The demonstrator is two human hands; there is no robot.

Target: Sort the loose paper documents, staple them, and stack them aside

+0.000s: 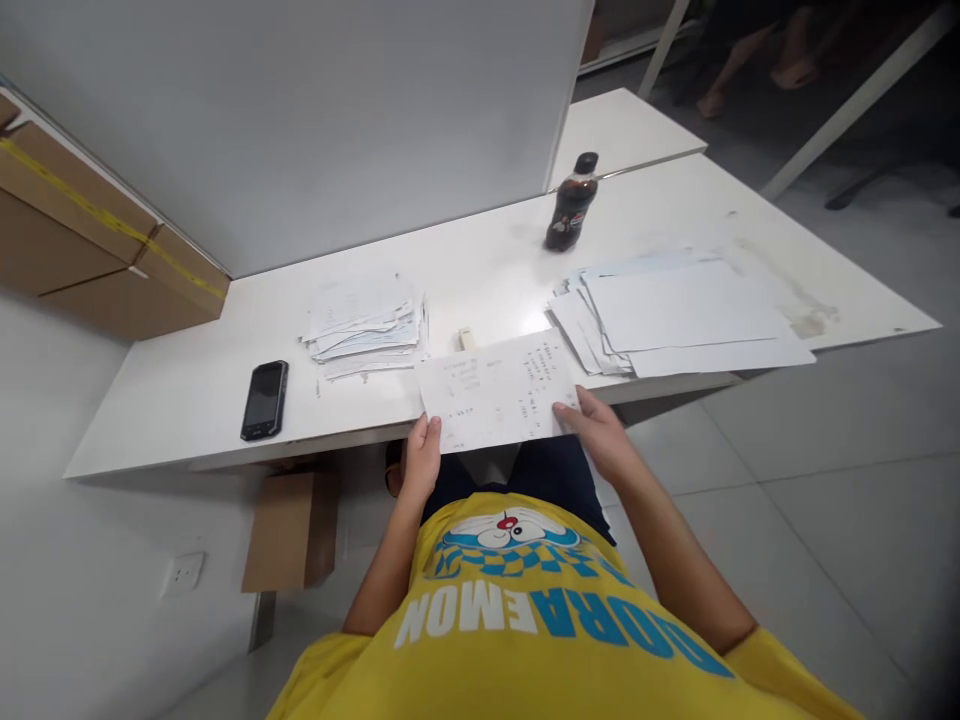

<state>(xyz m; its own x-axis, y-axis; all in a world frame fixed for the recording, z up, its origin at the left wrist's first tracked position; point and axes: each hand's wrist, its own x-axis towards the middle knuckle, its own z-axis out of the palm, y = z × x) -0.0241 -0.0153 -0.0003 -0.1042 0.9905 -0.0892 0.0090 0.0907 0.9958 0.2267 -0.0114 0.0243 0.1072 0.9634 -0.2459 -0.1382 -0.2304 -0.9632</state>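
Between my two hands is a white sheet of paper (495, 395) with small dark writing, held out over the table's front edge. My left hand (422, 455) pinches its near left corner, thumb on top. At its right edge my right hand (596, 430) grips it, thumb on the face and the other fingers underneath. Just beyond the sheet lies a small cream-coloured object (466, 338), too small to name. A stack of written papers (364, 325) sits to the left of the sheet, and a looser, spread pile of papers (682, 310) lies to the right.
A black phone (265, 400) lies on the white table (187, 380) at left. A cola bottle (571, 203) stands upright at the back right. Behind rises a grey partition (337, 120). Cardboard boxes (97, 220) are at far left, another box (291, 530) below. A person's feet (791, 75) show beyond.
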